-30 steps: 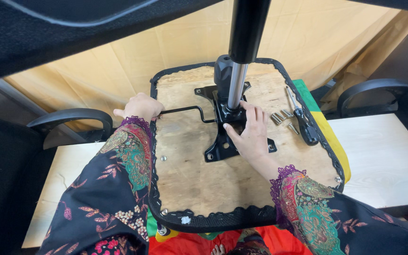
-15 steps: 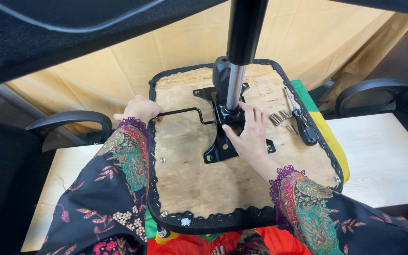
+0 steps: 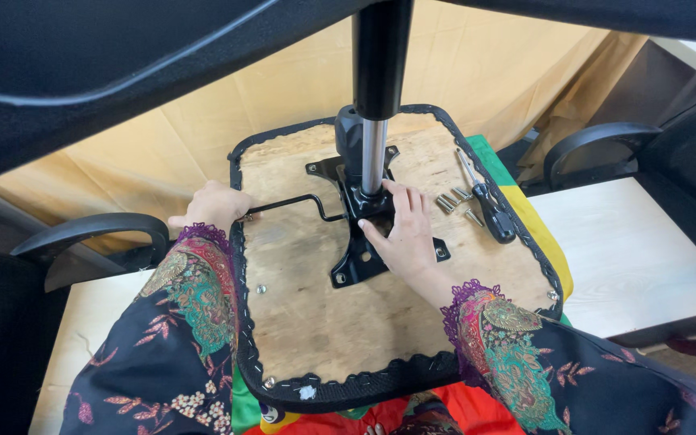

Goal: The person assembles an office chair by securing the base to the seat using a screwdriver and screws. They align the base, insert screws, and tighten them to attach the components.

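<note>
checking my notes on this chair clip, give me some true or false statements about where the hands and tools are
1. The right hand rests on the black metal mechanism plate. True.
2. The left hand holds the screwdriver. False: the screwdriver lies on the seat underside, and the left hand is at the seat's left edge by the lever.
3. Loose bolts lie beside the screwdriver. True.
4. The gas cylinder lies flat on the table. False: it stands upright in the plate.
</note>
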